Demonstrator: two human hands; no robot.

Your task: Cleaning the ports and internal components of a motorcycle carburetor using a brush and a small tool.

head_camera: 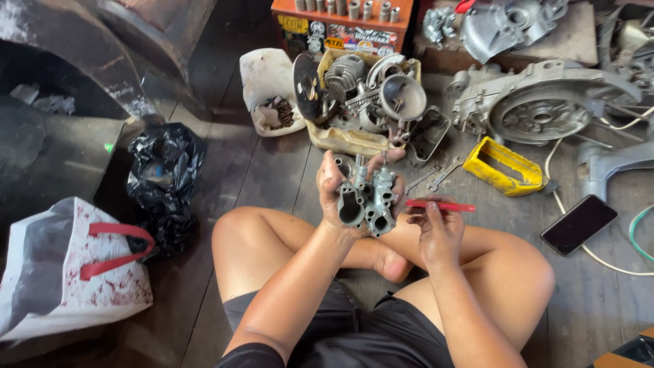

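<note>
Carburetor (366, 201): grey cast metal, lumpy, two round bores facing camera; held upright above the crossed legs, long axis vertical.
Left hand (340, 194): grip closed around carburetor from behind.
Right hand (439, 232): just right of carburetor, grip pinched on red screwdriver (439, 205), shaft horizontal, tip pointing left at carburetor.
Around: tub of engine parts (361, 102), yellow tray (504, 167), phone (579, 225), wooden floor (272, 170).

Dark wooden floor (272, 170): black bag (165, 170) at left, yellow tray (503, 165) and phone (578, 224) at right, engine casing (541, 105) upper right.
</note>
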